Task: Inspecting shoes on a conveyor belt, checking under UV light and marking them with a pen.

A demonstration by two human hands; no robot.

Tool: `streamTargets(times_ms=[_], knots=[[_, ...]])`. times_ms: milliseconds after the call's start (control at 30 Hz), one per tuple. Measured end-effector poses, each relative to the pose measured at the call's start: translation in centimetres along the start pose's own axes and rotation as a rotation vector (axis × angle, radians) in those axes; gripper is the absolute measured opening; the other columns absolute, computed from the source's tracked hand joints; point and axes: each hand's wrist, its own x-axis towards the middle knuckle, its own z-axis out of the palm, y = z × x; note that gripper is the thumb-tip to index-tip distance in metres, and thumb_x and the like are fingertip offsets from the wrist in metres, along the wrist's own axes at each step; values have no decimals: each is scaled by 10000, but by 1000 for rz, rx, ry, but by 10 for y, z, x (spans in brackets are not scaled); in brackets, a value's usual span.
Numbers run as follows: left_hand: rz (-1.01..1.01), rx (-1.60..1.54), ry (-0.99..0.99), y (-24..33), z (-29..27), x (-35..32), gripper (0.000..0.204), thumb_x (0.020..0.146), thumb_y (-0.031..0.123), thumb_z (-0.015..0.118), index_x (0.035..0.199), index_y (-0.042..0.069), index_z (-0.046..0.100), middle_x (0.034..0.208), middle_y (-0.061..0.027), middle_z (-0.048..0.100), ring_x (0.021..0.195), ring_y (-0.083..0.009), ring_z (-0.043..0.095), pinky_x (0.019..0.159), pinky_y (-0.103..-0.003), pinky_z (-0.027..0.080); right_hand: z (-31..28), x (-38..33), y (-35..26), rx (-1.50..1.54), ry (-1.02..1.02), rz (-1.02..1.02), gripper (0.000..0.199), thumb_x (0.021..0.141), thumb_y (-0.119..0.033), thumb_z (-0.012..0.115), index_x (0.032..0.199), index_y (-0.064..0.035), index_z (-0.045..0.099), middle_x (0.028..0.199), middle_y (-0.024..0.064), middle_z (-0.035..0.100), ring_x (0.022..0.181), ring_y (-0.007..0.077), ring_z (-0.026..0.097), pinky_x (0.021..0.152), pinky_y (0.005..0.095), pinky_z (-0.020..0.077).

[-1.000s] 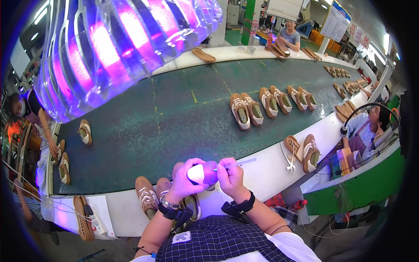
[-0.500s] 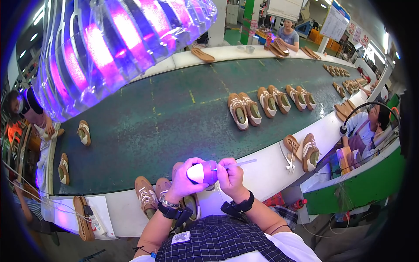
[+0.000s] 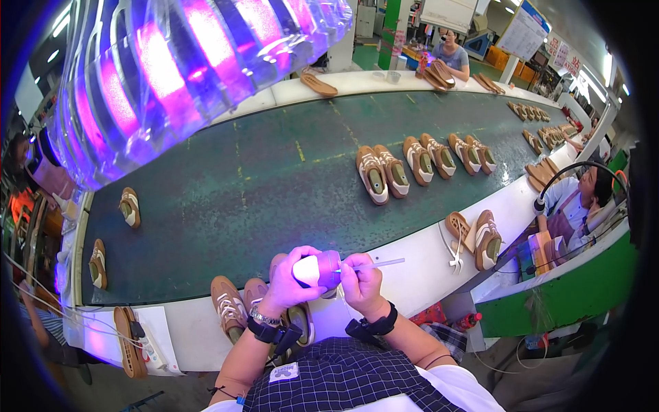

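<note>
My left hand is wrapped round a shoe held above the near white ledge. Its white heel patch shows between my fingers, and purple light falls on it. A slim translucent pen is pinched in my right hand, its tip at the side of the shoe; whether it touches I cannot tell. Close by my left wrist, brown sneakers with white laces stand on the ledge, partly hidden by my arm.
A purple-lit lamp in clear plastic hangs at upper left. Beyond the ledge runs a green conveyor belt bearing pairs of sneakers. Loose soles lie at left; a shoe stands at right. Co-workers sit around the belt.
The pen has tilted slightly in my right hand. Shoes on the belt have shifted a little to the left. A co-worker's hand at far left has moved off the belt edge.
</note>
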Motion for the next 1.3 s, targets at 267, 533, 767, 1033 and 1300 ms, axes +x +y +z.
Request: streamTargets(times_ms=[267,533,767,1033,1300], knots=[[6,-7,4,-5,0,1,647,552,122,797,1129,38,515,1021,-48,588,949,-133,575,839,-279,467,1,0,0,23,9,18,55,864,-61,556,890,-14,543,755,94,570,609,164,561,546,278,447],[6,-8,2,-7,0,3,641,551,123,796,1124,38,520,1009,-45,592,939,-132,579,831,-273,467,1,-8,6,11,18,-1,42,837,-40,555,867,-13,544,729,99,567,610,188,567,547,286,451],[-33,-24,-26,-8,-3,7,648,537,110,801,1121,37,529,1011,-47,592,943,-128,573,826,-272,464,-5,-12,5,-46,-71,-132,33,864,-35,505,862,-2,500,680,53,537,538,110,510,495,242,425],[-103,-204,-262,-18,-11,19,671,448,135,805,1080,36,604,1044,-60,606,987,-166,571,899,-298,427,-21,-6,-6,449,-20,280,62,907,-66,497,885,-7,500,621,7,517,515,47,490,484,196,402],[-100,-235,-383,-22,-11,28,704,391,187,804,1054,33,627,1061,-68,623,983,-175,583,902,-305,427,-17,-8,-4,384,-50,266,63,901,-69,516,881,-10,507,639,6,533,524,45,499,489,197,408]])
